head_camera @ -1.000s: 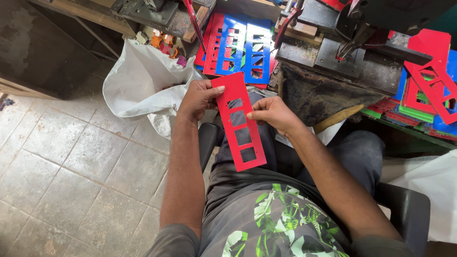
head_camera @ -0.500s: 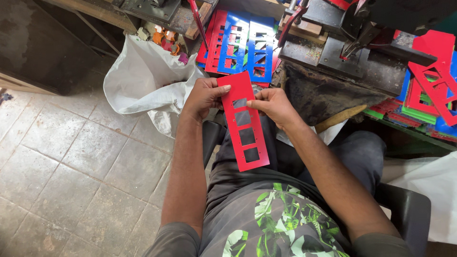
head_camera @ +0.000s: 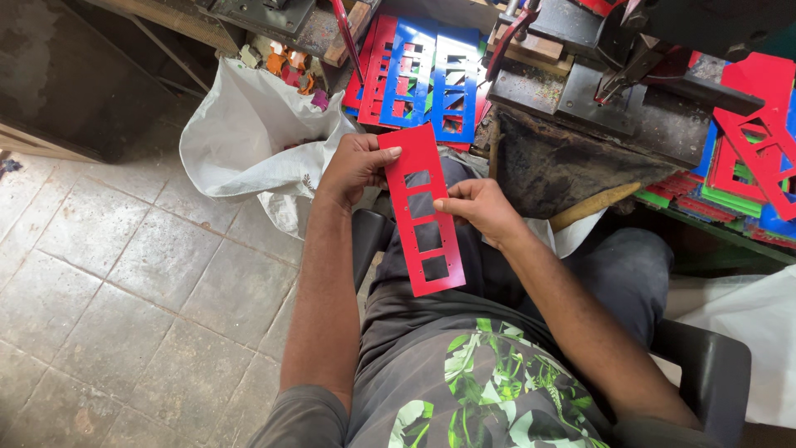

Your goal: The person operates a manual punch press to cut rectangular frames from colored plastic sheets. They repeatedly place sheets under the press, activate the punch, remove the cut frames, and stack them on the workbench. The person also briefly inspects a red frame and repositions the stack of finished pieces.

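Head view:

- Red plate [head_camera: 421,211]: flat, thin, rigid-looking strip, long rectangle, matte red, with four square cut-outs in a row down its length and small punched holes beside them. Held above the lap, tilted slightly, its upper end plain and uncut.
- Left hand [head_camera: 355,164]: closed on the upper left corner of the red plate, thumb across the face, fingers curled behind.
- Right hand [head_camera: 479,209]: closed on the right edge of the red plate near its middle, thumb on the front, fingers bent behind the strip.
- Stack of cut sheets [head_camera: 419,79]: blue and red flat panels with rows of square openings, leaning just beyond the plate's top end.
- White sack [head_camera: 240,141]: crumpled woven fabric, open-mouthed, on the floor to the left; small coloured offcuts [head_camera: 286,66] sit near its top rim.
- Press machine [head_camera: 618,91]: dark, grimy metal block and base, worn surface, to the upper right.
- Side pile [head_camera: 746,158]: red, blue and green sheets stacked in layers at the far right.
- Floor [head_camera: 108,274]: square grey tiles, stained, with visible joints.
- Chair [head_camera: 705,373]: black, smooth moulded arm at the lower right.
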`<state>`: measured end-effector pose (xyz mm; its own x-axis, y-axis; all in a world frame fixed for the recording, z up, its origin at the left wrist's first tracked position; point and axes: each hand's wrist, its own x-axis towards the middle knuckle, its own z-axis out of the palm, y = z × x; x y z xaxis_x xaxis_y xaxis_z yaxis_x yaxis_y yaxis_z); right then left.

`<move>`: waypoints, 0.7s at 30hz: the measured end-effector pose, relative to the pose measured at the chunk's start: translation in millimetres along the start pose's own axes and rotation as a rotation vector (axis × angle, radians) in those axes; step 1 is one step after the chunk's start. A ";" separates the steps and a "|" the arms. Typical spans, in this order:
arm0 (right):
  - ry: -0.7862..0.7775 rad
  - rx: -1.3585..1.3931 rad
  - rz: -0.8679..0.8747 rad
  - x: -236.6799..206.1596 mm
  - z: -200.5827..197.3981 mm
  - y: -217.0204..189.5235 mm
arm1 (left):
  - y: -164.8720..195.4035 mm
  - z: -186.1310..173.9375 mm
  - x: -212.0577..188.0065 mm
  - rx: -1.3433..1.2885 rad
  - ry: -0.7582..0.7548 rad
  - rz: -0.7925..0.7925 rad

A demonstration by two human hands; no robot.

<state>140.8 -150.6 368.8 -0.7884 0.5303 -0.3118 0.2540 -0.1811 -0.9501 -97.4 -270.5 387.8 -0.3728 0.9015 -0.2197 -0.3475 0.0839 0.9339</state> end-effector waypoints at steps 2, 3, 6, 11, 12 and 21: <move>-0.002 0.000 0.012 -6.5 0.6 7.1 | -1.6 0.0 0.7 -0.025 -0.019 -0.003; -0.008 0.000 0.016 -9.4 0.8 10.7 | -2.0 -0.6 1.1 -0.021 -0.011 0.005; -0.026 -0.003 0.031 -16.5 0.4 21.4 | -3.3 -2.7 2.6 -0.010 0.002 0.020; -0.070 -0.022 0.027 -27.3 -1.4 41.5 | -5.2 -12.1 5.5 -0.018 0.011 0.029; -0.087 -0.021 0.009 -31.1 -2.6 46.0 | -6.3 -14.7 6.6 -0.023 0.032 0.038; 0.039 0.204 0.078 -13.5 -29.5 51.2 | -25.7 -48.0 37.7 -0.210 0.291 0.114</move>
<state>180.9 -142.6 324.1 -0.7473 0.5392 -0.3883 0.1915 -0.3848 -0.9029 -143.9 -259.1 342.0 -0.6375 0.7393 -0.2169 -0.4476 -0.1262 0.8853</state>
